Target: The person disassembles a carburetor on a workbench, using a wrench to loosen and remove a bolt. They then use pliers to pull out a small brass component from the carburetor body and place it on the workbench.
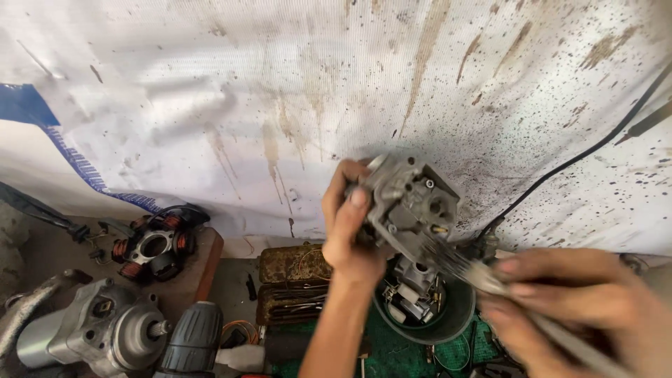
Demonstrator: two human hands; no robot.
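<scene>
- While the left hand [348, 231] clasps the grey carburettor body [409, 203] in mid-air above the green bowl [448, 323], a loosened grip could drop it among the parts there.
- Closed around a brush [476, 273], the right hand [581, 301] scrubs its face; bristles may fling grit onto the spattered white sheet [280, 91].

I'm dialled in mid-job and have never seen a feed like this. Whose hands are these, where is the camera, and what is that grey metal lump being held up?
There is one picture, from a camera on the person's head, looking down at their own two bare hands. The left hand grips a grey cast-metal engine part, seemingly a carburettor body, held up before a stained white sheet. The right hand holds a brush whose blurred bristles meet the part's underside. Below sits a round dark bowl with small metal pieces. At left lie a copper-wound coil ring, a grey starter motor and a dark ribbed tool grip.
</scene>
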